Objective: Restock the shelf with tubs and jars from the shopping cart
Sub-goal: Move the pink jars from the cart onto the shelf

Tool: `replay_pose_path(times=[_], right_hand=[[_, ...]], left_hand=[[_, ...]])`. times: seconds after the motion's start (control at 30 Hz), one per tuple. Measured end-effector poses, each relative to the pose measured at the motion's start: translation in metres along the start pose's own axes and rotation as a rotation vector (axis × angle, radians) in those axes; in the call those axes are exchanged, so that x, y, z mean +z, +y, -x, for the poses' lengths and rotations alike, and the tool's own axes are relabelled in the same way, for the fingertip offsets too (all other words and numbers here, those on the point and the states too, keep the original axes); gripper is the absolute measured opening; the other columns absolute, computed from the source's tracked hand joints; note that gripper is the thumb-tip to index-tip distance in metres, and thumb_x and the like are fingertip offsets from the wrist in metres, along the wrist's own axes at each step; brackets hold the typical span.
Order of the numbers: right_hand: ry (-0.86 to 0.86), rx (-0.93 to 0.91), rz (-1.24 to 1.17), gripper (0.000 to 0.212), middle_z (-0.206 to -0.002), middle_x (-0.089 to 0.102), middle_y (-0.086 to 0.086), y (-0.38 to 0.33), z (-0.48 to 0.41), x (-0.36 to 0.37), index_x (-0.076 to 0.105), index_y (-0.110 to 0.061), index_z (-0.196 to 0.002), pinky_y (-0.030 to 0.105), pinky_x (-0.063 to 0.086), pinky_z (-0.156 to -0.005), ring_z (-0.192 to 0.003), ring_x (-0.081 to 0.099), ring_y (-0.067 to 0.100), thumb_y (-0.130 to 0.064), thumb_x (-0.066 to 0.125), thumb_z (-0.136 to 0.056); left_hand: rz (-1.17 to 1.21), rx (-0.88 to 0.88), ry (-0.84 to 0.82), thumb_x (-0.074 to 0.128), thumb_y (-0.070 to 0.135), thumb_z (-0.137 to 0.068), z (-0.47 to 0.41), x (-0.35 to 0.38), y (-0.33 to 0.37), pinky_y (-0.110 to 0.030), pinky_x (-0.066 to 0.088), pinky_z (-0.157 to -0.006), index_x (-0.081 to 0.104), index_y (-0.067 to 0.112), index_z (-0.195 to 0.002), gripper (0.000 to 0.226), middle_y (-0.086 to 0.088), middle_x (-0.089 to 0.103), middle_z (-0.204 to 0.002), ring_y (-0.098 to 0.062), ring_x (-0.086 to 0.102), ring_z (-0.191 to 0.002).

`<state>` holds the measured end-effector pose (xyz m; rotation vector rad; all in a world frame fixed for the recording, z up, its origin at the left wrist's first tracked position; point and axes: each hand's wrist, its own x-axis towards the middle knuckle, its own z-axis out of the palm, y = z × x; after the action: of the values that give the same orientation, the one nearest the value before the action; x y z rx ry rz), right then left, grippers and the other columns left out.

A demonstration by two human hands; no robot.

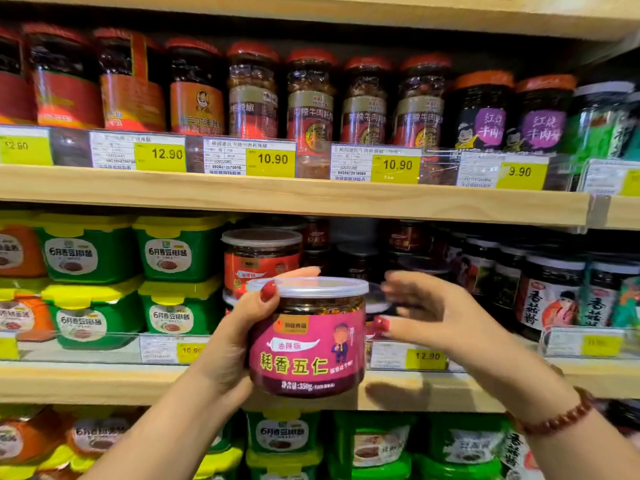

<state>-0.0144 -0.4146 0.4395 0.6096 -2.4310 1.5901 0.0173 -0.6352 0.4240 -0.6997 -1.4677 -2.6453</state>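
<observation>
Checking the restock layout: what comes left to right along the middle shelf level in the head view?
Orange tubs → green tubs → left hand → pink jar → right hand → dark jars.

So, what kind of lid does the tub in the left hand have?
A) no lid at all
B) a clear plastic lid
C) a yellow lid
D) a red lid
B: the pink-labelled tub that the left hand grips has a see-through lid, unlike the yellow lids of the green tubs on the shelf.
</observation>
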Motion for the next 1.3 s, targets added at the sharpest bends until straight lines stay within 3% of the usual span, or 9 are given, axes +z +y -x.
replay_pose_path(times=[0.07,0.2,0.4,0.53,0.67,0.83,0.97,1.17,1.3], right_hand=[[-0.132,0.009,-0.138,0.082,-0.115,0.069,-0.004,0.001,0.014,0.005,0.057,-0.016,-0.126,0.022,0.051,-0.092,-0.107,0.064,0.004,-0.033,0.089,-0.052],[-0.227,-0.009,-0.209,0.056,-0.105,0.073,-0.009,-0.005,0.027,0.012,0.061,-0.019,-0.116,0.013,0.05,-0.077,-0.099,0.067,0.004,-0.02,0.085,-0.065],[-0.044,-0.048,-0.244,0.071,-0.096,0.074,-0.008,-0.014,0.018,0.019,0.059,-0.019,-0.112,0.018,0.055,-0.068,-0.088,0.071,0.008,-0.017,0.093,-0.049],[0.163,-0.125,-0.189,0.072,-0.096,0.074,0.0,-0.01,-0.005,0.019,0.061,-0.015,-0.107,0.028,0.058,-0.074,-0.087,0.071,0.013,-0.011,0.094,-0.043],[0.223,-0.12,-0.225,0.066,-0.094,0.073,0.0,0.0,-0.031,0.019,0.06,-0.014,-0.104,0.024,0.056,-0.07,-0.083,0.071,0.009,-0.007,0.093,-0.047],[0.211,-0.112,-0.174,0.082,-0.102,0.073,0.001,0.017,-0.055,0.025,0.058,-0.016,-0.113,0.028,0.057,-0.076,-0.09,0.071,0.011,-0.016,0.096,-0.041],[0.206,-0.071,-0.221,0.071,-0.102,0.07,-0.004,0.029,-0.065,0.028,0.056,-0.025,-0.11,0.024,0.057,-0.076,-0.089,0.069,0.006,-0.011,0.092,-0.05],[0.131,-0.041,-0.288,0.061,-0.105,0.069,-0.005,0.039,-0.065,0.029,0.053,-0.027,-0.112,0.011,0.051,-0.06,-0.081,0.067,-0.004,-0.008,0.085,-0.063],[0.09,-0.045,-0.261,0.059,-0.105,0.066,-0.01,0.041,-0.064,0.028,0.05,-0.034,-0.111,0.013,0.051,-0.064,-0.09,0.065,-0.002,-0.017,0.084,-0.065]], left_hand=[[-0.001,-0.031,-0.022,0.093,0.047,-0.018,-0.009,0.005,-0.006,-0.042,0.059,-0.072,0.078,0.017,-0.087,0.077,-0.013,0.073,-0.096,-0.026,0.072,-0.081],[-0.037,-0.059,-0.027,0.092,0.048,-0.018,-0.024,0.019,-0.016,-0.036,0.059,-0.063,0.077,0.018,-0.086,0.075,-0.013,0.073,-0.092,-0.025,0.072,-0.077],[-0.183,0.005,-0.064,0.09,0.053,-0.017,-0.043,0.034,-0.011,-0.027,0.057,-0.056,0.074,0.016,-0.076,0.072,-0.005,0.072,-0.071,-0.018,0.07,-0.064],[-0.406,0.114,0.024,0.085,0.065,-0.032,-0.062,0.031,-0.004,-0.035,0.056,-0.075,0.065,0.008,-0.094,0.087,-0.009,0.072,-0.089,-0.023,0.069,-0.083],[-0.67,0.239,0.152,0.064,0.062,-0.064,-0.059,0.022,-0.011,-0.019,0.051,-0.073,0.063,0.02,-0.101,0.056,0.005,0.073,-0.096,-0.005,0.067,-0.09],[-0.851,0.278,0.24,0.065,0.035,-0.085,-0.046,-0.005,-0.033,-0.03,0.05,-0.094,0.06,0.018,-0.121,0.04,0.008,0.065,-0.118,-0.002,0.06,-0.108],[-1.076,0.321,0.261,0.069,0.014,-0.083,-0.035,-0.016,-0.047,-0.021,0.044,-0.1,0.054,0.026,-0.127,0.048,0.009,0.058,-0.126,-0.002,0.054,-0.113],[-1.176,0.349,0.347,0.074,0.021,-0.078,-0.037,-0.017,-0.062,-0.001,0.036,-0.088,0.054,0.023,-0.131,0.057,0.015,0.054,-0.121,0.001,0.053,-0.108],[-1.108,0.361,0.439,0.078,0.023,-0.073,-0.04,-0.013,-0.068,-0.018,0.043,-0.096,0.056,0.023,-0.129,0.06,0.01,0.06,-0.124,0.0,0.057,-0.109]])
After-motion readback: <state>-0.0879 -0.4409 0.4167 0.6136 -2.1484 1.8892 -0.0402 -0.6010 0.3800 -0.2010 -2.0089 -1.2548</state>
